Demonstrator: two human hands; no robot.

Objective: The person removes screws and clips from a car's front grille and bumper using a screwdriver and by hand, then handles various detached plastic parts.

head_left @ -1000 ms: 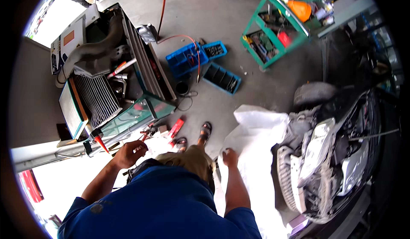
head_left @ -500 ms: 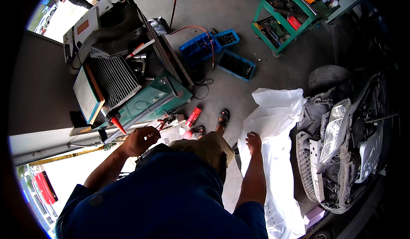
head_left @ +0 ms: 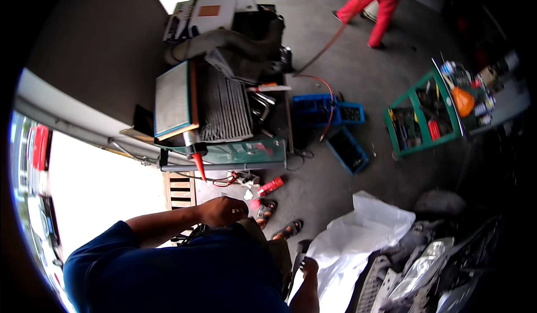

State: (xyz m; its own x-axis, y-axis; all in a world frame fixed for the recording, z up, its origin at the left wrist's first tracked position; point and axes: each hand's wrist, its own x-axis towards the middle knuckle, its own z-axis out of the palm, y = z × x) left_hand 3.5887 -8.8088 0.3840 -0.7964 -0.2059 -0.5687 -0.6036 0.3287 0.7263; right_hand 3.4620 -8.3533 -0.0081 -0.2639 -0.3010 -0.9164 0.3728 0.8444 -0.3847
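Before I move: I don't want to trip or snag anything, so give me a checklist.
1. Left hand empty: cannot tell; the palm is hidden.
2. Right hand clear of the white sheet: cannot tell; it overlaps the edge in view.
3. Floor by the sandals clear: not ok; a red container lies close.
4. Red nozzle tucked in: not ok; it juts past the cart bar.
5. Person in red trousers apart from you: ok; they are beyond the blue bins.

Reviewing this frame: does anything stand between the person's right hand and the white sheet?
Nothing visible does: the right hand overlaps the left edge of the white sheet in the head view, though whether they touch cannot be told.
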